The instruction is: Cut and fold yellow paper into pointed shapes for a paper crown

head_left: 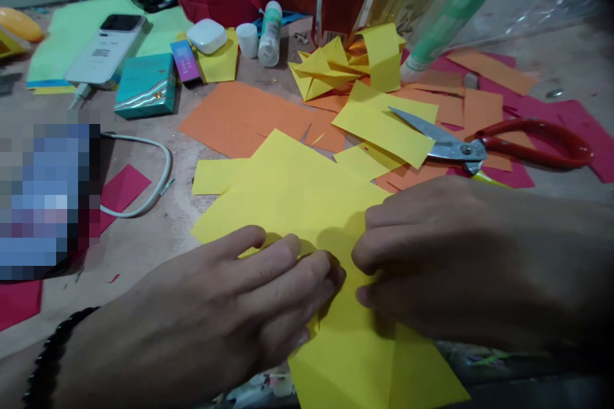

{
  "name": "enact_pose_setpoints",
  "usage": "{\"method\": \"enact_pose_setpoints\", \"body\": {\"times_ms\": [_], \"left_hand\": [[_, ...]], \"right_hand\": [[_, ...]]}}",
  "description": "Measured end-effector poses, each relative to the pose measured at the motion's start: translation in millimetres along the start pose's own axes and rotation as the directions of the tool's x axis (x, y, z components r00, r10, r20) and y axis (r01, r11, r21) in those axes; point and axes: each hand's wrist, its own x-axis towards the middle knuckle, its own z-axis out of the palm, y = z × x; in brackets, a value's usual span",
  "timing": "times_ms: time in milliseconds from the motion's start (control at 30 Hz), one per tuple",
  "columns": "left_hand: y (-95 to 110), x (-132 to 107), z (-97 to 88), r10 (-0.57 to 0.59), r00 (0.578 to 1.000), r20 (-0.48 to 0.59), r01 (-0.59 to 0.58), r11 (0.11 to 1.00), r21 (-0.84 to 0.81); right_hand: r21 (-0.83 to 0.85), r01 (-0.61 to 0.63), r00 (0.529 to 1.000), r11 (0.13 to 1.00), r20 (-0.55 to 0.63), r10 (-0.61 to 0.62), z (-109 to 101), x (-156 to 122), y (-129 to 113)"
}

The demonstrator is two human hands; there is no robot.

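Yellow paper (288, 185) lies in front of me and reaches past the table's near edge, with a crease in its lower part. My left hand (254, 307), with a black bead bracelet (50, 351) at the wrist, bends its fingers over the paper and grips it near the middle. Close by on the right, my right hand (422, 249) is closed, fingers curled and thumb tip below them, touching the same sheet. Whatever is between its fingers is hidden. Beyond that hand, red-handled scissors (467, 147) lie with their blades over a small yellow piece (378, 118).
Orange paper (249, 115) and pink paper (566, 118) scraps are scattered behind. Further back stand a glue stick (271, 35), teal box (146, 86), white phone (110, 51), folded yellow paper (330, 67) and green-white tube (451, 13). A blurred-out phone (43, 198) with a cable (165, 172) is at left.
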Motion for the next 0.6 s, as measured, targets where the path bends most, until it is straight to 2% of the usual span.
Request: {"method": "enact_pose_setpoints", "body": {"times_ms": [133, 300, 467, 600], "left_hand": [[-1.2, 0.5, 2.0, -0.024, 1.0, -0.01, 0.024, 0.999, -0.024], [-4.1, 1.0, 1.2, -0.044, 0.997, -0.066, 0.04, 0.997, -0.065], [-7.7, 0.5, 1.0, -0.089, 0.994, -0.058, 0.086, 0.995, -0.053], [-9.2, -1.7, -2.1, -0.089, 0.987, -0.135, 0.081, 0.995, -0.063]], "right_hand": [[-0.001, 0.123, 0.992, 0.992, 0.028, -0.123, -1.1, -1.6, 1.3], [0.007, 0.09, 0.995, 0.996, 0.042, -0.09, -1.8, -3.2, -0.5], [0.011, 0.106, 0.994, 0.994, -0.022, -0.105, -1.2, -2.7, -0.6], [0.004, 0.107, 0.994, 0.994, -0.006, -0.107, 0.2, -2.5, 0.9]]}}
